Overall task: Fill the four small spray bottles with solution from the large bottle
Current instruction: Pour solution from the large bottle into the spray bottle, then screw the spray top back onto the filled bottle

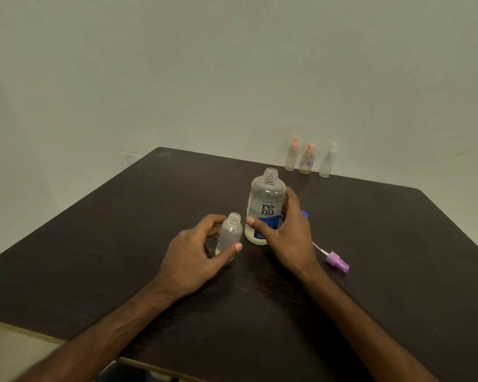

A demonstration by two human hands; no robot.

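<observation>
Progress looks like last-bottle stage, judging by the layout. Three capped spray bottles (pixel 307 160) stand in a row at the far edge of the table (pixel 94 257), well apart from the work area, two with pinkish tops and one with a white top. Likely done, but their fill levels are too small to read.

Fourth small bottle (pixel 230 234) stands upright on the table near the centre with its neck open. The left hand (pixel 196 252) holds it, thumb in front and fingers curled round the back. It looks mostly empty, maybe a trace at the bottom; frosted plastic, hard to tell.

Large bottle (pixel 266 208) stands upright just beside it, uncapped, with the right hand (pixel 286 232) wrapped round its lower body over the blue label. Some liquid shows low in it.

Purple spray head (pixel 337 261) lies on its side right of the right hand, dip tube attached. A blue cap (pixel 305 215) peeks out behind that hand, probably the large bottle's.

Left to do, by my read: lift and tip the large bottle, pour into the small neck, screw the purple head back on, recap the large bottle. No pouring at this moment.
</observation>
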